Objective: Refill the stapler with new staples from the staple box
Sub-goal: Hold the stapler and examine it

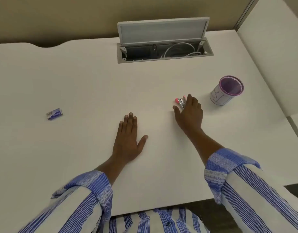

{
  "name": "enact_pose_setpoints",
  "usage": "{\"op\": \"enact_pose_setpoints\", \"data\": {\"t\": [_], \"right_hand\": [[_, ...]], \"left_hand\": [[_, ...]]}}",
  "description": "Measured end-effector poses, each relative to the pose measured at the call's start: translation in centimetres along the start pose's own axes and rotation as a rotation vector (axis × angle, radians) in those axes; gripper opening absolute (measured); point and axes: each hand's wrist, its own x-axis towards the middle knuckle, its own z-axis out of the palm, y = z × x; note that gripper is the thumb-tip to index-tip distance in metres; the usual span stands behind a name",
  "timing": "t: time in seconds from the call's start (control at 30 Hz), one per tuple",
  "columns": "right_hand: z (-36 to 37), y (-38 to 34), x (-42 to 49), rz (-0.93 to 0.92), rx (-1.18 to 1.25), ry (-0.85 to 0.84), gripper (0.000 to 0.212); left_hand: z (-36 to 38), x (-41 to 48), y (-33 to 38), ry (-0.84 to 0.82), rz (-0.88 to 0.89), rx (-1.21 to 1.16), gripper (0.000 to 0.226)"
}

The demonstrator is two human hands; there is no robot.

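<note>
A small pink and silver stapler [180, 101] lies on the white desk [77, 81], right of centre. My right hand [189, 113] is over it, fingers spread around its near end, covering most of it; whether the fingers grip it is unclear. My left hand [128, 140] rests flat on the desk with fingers apart, holding nothing. A small blue and white staple box [54, 113] lies on the desk far to the left, well apart from both hands.
A purple-rimmed pen cup [226, 90] stands right of the stapler. An open cable hatch [163, 47] with wires sits at the desk's back. A white partition [271, 47] borders the right side. The desk's front edge is near my body.
</note>
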Motion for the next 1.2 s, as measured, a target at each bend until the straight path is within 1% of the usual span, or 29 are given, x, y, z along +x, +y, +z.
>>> {"op": "enact_pose_setpoints", "data": {"t": [0.07, 0.13, 0.2, 0.3, 0.37, 0.43, 0.47, 0.5, 0.57, 0.6, 0.67, 0.73, 0.8, 0.9, 1.0, 1.07, 1.2], "right_hand": [[0.1, -0.1, 1.2, 0.052, -0.021, -0.016, 0.067], [0.4, 0.0, 2.0, 0.048, -0.066, -0.015, 0.055], [1.0, 0.0, 2.3, 0.041, -0.058, 0.018, 0.046], [1.2, 0.1, 2.6, 0.061, 0.008, 0.023, 0.044], [1.0, -0.2, 2.6, 0.081, 0.163, -0.026, 0.043], [0.1, -0.9, 2.1, 0.087, 0.395, -0.107, 0.040], [-0.6, -1.4, 1.7, 0.115, 0.552, -0.166, 0.037], [-1.5, -2.1, 1.2, 0.184, 0.743, -0.249, 0.035], [-3.5, -3.6, -0.3, 0.379, 1.189, -0.484, 0.032], [-4.5, -4.1, -1.1, 0.454, 1.387, -0.599, 0.035], [-5.9, -4.8, -2.1, 0.526, 1.628, -0.794, 0.048], [-6.7, -5.0, -3.2, 0.527, 1.744, -0.897, 0.061], [-7.4, -5.3, -4.0, 0.500, 1.833, -0.959, 0.064], [-7.9, -5.4, -4.7, 0.467, 1.993, -1.048, 0.057], [-8.4, -5.7, -4.8, 0.434, 2.103, -1.125, 0.047], [-8.6, -6.1, -5.0, 0.433, 2.135, -1.146, 0.043], [-8.8, -6.8, -5.4, 0.473, 2.134, -1.135, 0.045]], "left_hand": [[-0.3, 0.0, 0.0, -0.002, -0.008, -0.006, 0.085], [-0.1, -0.1, 0.0, -0.005, -0.009, 0.013, 0.085], [0.0, 0.0, 0.0, -0.009, -0.009, 0.013, 0.085], [0.0, 0.0, -0.1, -0.011, -0.007, 0.018, 0.085], [0.0, -0.1, 0.0, -0.016, -0.011, 0.013, 0.085], [0.0, 0.0, 0.0, -0.015, -0.011, 0.013, 0.085], [0.0, -0.1, 0.0, -0.018, -0.013, 0.014, 0.085], [-0.1, -0.1, -0.1, -0.019, -0.014, 0.016, 0.085], [0.0, -0.2, -0.1, -0.020, -0.010, 0.021, 0.085], [-0.1, -0.3, 0.0, -0.024, -0.006, 0.021, 0.085], [0.0, -0.1, 0.0, -0.021, -0.015, 0.016, 0.085], [-0.1, 0.0, 0.0, -0.025, -0.023, 0.014, 0.085], [-0.2, 0.0, -0.1, -0.029, -0.021, 0.016, 0.085], [-0.1, 0.0, -0.2, -0.027, -0.018, 0.007, 0.085], [0.0, 0.1, -0.1, -0.036, -0.024, 0.014, 0.084], [0.0, 0.1, -0.1, -0.042, -0.027, 0.019, 0.084], [-0.1, 0.1, -0.1, -0.036, -0.022, 0.012, 0.084]]}}
